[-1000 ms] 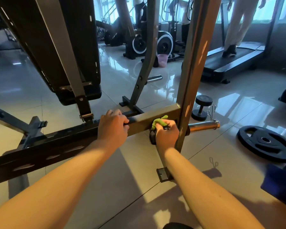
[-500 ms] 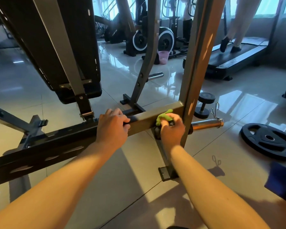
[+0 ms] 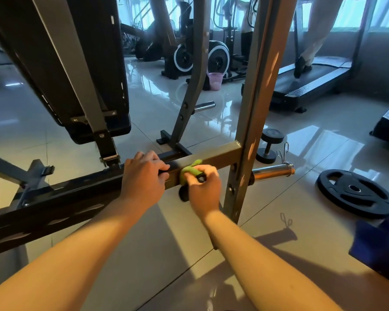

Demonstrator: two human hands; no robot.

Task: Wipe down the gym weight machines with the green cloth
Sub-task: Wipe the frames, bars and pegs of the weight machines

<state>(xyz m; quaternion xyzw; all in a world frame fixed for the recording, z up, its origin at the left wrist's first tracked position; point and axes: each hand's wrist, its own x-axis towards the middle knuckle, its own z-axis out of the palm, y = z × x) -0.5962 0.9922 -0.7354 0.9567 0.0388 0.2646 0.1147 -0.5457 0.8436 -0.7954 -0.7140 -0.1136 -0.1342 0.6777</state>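
Green cloth (image 3: 189, 172) pinched in right hand (image 3: 203, 189) against the crossbar (image 3: 220, 154), left hand (image 3: 144, 178) curled round that bar, grey upright (image 3: 256, 108) just beside, pink bucket (image 3: 215, 80) way behind.

You are working bare-handed: your left hand (image 3: 144, 178) and your right hand (image 3: 203, 189) are showing bare fingers and knuckles. Your left forearm (image 3: 76, 265) and right forearm (image 3: 256, 254) are running bare from the wrists to the lower edge of view. Warm sunlight is falling across them in patches. At the lower right edge, dark blue fabric (image 3: 384, 245) is showing; whether you are wearing it cannot be determined.
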